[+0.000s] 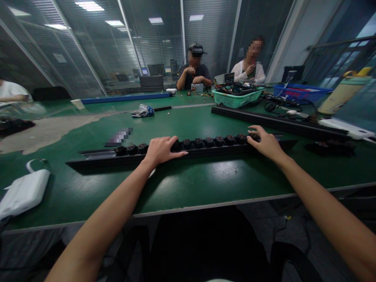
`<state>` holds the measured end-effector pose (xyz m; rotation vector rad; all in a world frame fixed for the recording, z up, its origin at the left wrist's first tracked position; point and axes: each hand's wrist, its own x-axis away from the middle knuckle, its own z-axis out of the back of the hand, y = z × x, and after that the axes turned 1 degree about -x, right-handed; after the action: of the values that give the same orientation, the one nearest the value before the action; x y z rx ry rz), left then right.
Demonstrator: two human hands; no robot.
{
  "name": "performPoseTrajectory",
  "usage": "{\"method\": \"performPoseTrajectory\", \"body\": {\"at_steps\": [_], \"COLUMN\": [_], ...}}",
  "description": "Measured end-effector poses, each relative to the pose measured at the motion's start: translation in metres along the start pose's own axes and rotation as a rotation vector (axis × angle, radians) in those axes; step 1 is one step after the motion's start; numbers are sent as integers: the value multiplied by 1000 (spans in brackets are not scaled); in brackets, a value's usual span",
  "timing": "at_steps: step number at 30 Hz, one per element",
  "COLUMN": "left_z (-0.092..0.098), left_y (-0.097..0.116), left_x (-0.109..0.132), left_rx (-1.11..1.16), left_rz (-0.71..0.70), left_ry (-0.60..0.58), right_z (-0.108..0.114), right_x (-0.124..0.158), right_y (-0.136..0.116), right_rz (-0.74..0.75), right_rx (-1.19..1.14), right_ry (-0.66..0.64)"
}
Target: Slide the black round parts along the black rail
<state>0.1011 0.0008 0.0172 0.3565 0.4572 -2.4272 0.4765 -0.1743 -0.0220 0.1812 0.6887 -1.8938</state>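
A long black channel rail [216, 150] lies across the table in front of me. In it sits a row of small round black parts [209, 141] with coppery tops, which look like little motors; the left end of the channel has none. My left hand [161, 150] grips the rail left of the middle, thumb along the near side and fingers over the row, hiding some parts. Near the right end of the row, my right hand [266, 144] has thumb and fingers around one round black part, the other fingers spread.
Behind on the right lie another black rail [276, 120], a green basket [232, 100] of parts and a blue tray [299, 92]. A white device [25, 192] is at left. A crumpled glove [143, 111] lies farther back. Two people sit opposite; another is at far left.
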Motion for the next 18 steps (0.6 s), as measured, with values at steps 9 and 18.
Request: {"method": "performPoseTrajectory", "body": {"at_steps": [9,18], "left_z": [1,1], "left_y": [1,1], "left_x": [1,3], "left_rx": [-3,43], "left_rz": [2,1], "left_ry": [-1,5], "right_z": [2,1], "right_x": [-2,-2], "right_y": [6,9], "right_rz": [35,4], "right_rx": [3,97], "right_ry": [-8,-16]}}
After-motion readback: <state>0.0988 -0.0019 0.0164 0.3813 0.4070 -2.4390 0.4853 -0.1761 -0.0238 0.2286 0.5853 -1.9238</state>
